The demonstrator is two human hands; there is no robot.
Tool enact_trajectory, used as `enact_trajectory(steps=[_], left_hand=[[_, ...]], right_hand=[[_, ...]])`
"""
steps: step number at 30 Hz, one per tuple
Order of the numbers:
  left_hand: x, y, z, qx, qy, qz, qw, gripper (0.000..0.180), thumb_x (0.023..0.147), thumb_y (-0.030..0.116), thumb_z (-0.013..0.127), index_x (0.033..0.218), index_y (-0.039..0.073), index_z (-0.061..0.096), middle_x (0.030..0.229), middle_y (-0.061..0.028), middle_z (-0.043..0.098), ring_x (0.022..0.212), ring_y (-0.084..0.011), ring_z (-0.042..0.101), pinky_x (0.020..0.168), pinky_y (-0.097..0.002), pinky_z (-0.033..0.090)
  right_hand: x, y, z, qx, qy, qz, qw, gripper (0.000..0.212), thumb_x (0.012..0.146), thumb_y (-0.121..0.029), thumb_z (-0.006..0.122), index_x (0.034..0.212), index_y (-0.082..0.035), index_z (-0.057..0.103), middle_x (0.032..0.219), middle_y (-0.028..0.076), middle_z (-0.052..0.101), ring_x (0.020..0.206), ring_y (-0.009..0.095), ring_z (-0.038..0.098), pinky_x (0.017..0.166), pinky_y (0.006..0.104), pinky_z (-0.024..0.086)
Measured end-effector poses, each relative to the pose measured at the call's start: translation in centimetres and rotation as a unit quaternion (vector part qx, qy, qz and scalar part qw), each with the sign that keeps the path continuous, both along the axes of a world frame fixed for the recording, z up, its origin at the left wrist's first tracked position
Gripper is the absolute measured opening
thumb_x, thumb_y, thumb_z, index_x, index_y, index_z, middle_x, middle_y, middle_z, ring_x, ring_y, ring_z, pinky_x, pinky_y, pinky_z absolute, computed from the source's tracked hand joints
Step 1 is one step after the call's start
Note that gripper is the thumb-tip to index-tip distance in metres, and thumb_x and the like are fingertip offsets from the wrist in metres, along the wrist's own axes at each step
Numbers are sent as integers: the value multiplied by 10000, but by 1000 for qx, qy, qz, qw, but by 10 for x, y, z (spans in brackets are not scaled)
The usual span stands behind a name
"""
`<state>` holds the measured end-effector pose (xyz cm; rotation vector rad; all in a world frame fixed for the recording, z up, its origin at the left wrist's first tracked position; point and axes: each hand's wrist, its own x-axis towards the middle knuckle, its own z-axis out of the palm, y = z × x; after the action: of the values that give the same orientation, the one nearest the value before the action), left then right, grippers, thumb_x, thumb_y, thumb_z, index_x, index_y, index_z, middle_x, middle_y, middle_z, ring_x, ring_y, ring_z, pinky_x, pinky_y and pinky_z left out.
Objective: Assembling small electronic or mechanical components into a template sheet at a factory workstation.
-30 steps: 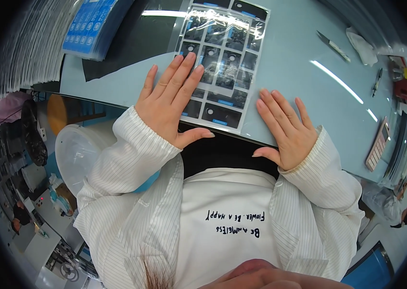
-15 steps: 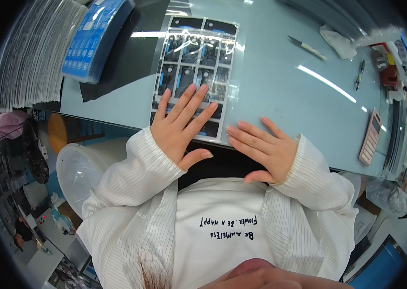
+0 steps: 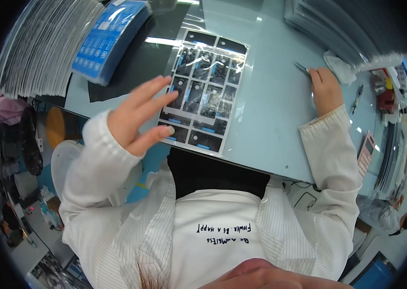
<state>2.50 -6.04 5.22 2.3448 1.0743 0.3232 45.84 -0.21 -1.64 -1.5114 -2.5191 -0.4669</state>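
Note:
A sheet of black printed panels with blue marks (image 3: 215, 139) lies on the glossy table under clear film. My left hand (image 3: 136, 115) is at its left edge, fingers spread and holding nothing; whether the fingertips touch the sheet I cannot tell. Over to the right, my right hand (image 3: 328, 91) has its fingers closed round a slim craft knife (image 3: 301, 66). The blade pokes out past the fingertips toward the upper left, while the hand hides the handle.
Stacked clear-edged sheets (image 3: 39, 53) and a blue printed stack (image 3: 109, 43) stand at far left, beside a black sheet (image 3: 117, 89). At right are a crumpled white tissue (image 3: 341, 68), a pen (image 3: 357, 98), a pink calculator (image 3: 366, 156) and another sheet stack (image 3: 333, 29).
My right hand has gone from beside the sheet's lower edge to the knife and closed on it. The left hand has lifted off the sheet's middle and shifted left.

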Motion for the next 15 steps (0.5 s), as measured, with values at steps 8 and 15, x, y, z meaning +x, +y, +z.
enact_trajectory(steps=[8,15], left_hand=[[35,132,-57,200,108,149,962,469,939,359,521,1343,129,459,1386,-118,443,1271,-277,435,1056,-376,372],[61,215,-111,302,-4,133,944,455,883,388,562,1234,98,570,1341,-152,485,1226,-304,469,1029,-404,371]], right_hand=[[-46,47,32,-108,156,72,979,132,818,14,585,947,-14,591,857,120,568,755,300,594,665,335,478],[-136,175,6,15,158,101,982,128,880,-152,567,995,-110,606,940,95,648,855,286,622,704,376,491]])
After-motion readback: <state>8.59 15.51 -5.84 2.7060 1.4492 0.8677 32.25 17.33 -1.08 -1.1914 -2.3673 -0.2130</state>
